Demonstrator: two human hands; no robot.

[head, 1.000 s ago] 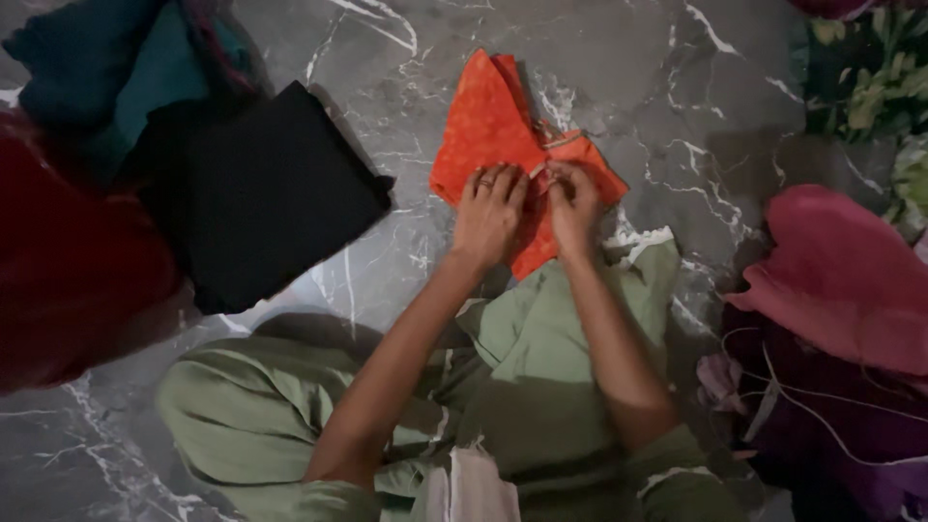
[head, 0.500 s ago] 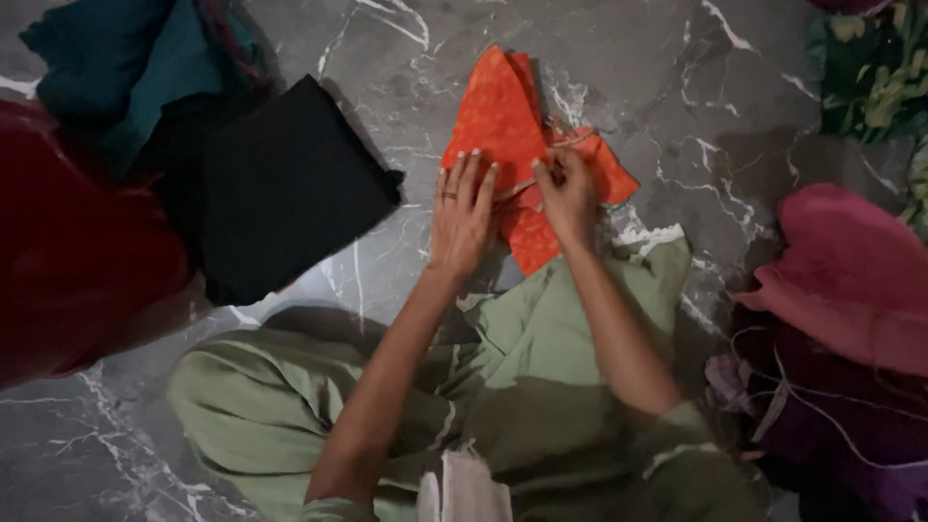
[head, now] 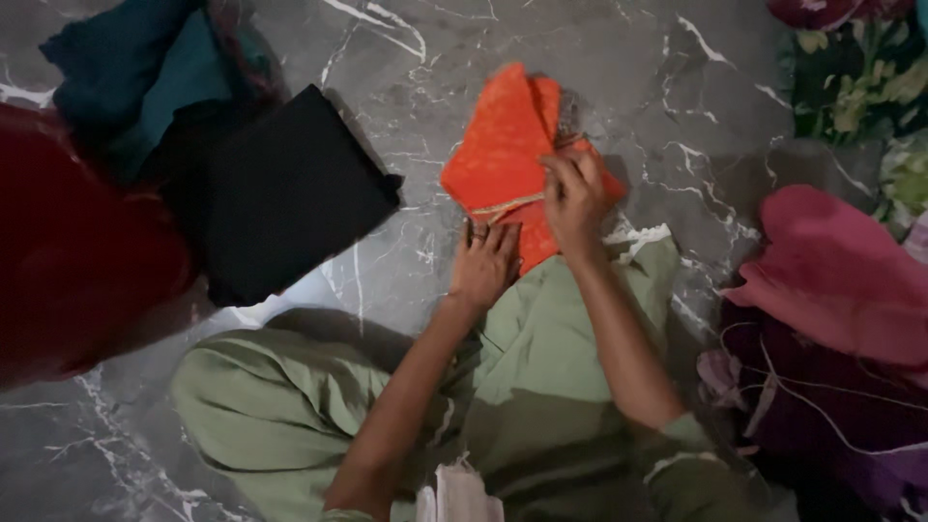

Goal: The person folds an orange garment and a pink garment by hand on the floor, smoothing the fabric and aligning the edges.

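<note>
Looking down from the head camera, I see both hands on an orange cloth point(head: 503, 155) spread on the grey marble floor point(head: 628, 58), just ahead of the person's green-clad knees point(head: 541, 338). My left hand point(head: 486, 261) lies flat, fingers together and loose, pressing the near edge of the cloth where it meets the green garment — it grips nothing. My right hand point(head: 574, 198) rests on the cloth's right side with the fingers curled toward a thin pale trim line; whether they actually pinch a fold there I cannot tell, since the knuckles hide the fingertips. The cloth lies folded to a rough point aimed away from the body.

To the left, a folded black fabric point(head: 290, 188) sits well apart from the cloth, with teal cloth point(head: 145, 68) behind it and a dark red bundle point(head: 68, 251) at the frame edge. To the right — a pink garment point(head: 841, 280) over purple fabric point(head: 822, 406), and a floral print point(head: 860, 77) in the corner.
</note>
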